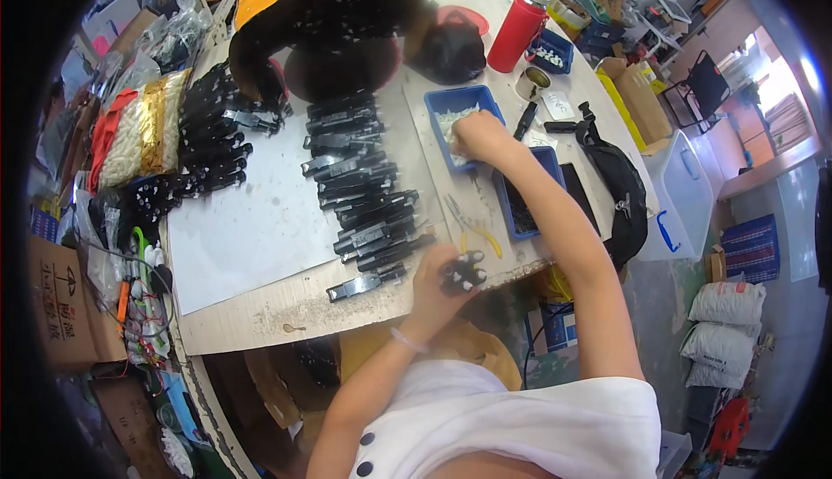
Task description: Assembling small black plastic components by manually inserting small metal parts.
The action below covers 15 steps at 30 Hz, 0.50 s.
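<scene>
At the wooden table's [260, 314] near edge, the left hand [433, 284] has its fingers clamped around a small black plastic part with pale fittings [464, 273]. The right hand [477, 132] reaches into a blue plastic tray of small white pieces [455, 102], fingers bunched together.

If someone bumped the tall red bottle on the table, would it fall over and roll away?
Probably yes. The red bottle stands upright, tall and narrow, so a bump would likely tip it. It looks round, so it might roll, perhaps toward the table edge nearby.

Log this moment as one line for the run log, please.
left hand: holds black part | right hand: in blue bin of white pieces | table: row of black parts, yellow-handled pliers
</scene>
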{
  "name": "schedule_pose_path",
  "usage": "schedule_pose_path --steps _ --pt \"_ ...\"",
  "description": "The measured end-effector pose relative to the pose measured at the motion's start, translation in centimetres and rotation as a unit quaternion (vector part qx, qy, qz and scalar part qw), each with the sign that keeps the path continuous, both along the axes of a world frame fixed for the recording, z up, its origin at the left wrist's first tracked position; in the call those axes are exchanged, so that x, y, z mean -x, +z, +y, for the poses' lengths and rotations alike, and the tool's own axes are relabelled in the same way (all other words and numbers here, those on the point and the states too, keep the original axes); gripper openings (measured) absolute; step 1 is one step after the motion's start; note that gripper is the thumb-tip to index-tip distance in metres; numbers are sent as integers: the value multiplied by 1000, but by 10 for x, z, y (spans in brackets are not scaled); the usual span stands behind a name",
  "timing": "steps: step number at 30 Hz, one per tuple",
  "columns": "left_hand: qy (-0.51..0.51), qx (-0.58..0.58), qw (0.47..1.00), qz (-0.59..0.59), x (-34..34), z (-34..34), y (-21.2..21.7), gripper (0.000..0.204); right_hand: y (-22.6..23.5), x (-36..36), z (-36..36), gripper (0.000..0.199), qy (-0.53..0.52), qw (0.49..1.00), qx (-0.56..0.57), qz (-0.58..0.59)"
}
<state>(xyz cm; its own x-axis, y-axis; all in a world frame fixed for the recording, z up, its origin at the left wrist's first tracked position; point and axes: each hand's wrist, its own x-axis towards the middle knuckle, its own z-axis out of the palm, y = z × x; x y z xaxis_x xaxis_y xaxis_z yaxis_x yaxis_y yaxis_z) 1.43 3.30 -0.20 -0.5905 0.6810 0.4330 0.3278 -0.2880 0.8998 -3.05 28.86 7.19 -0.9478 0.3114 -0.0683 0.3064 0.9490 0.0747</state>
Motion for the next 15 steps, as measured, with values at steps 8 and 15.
schedule_pose_path --steps 8,15 --pt "-4 -7 1000 5 -1 1 3 61 26 -33 3 13 19 969 103 222" --pt "-1 -19 1000 0 0 0 4 56 101 -110 -113 13 -1 880 410 240"
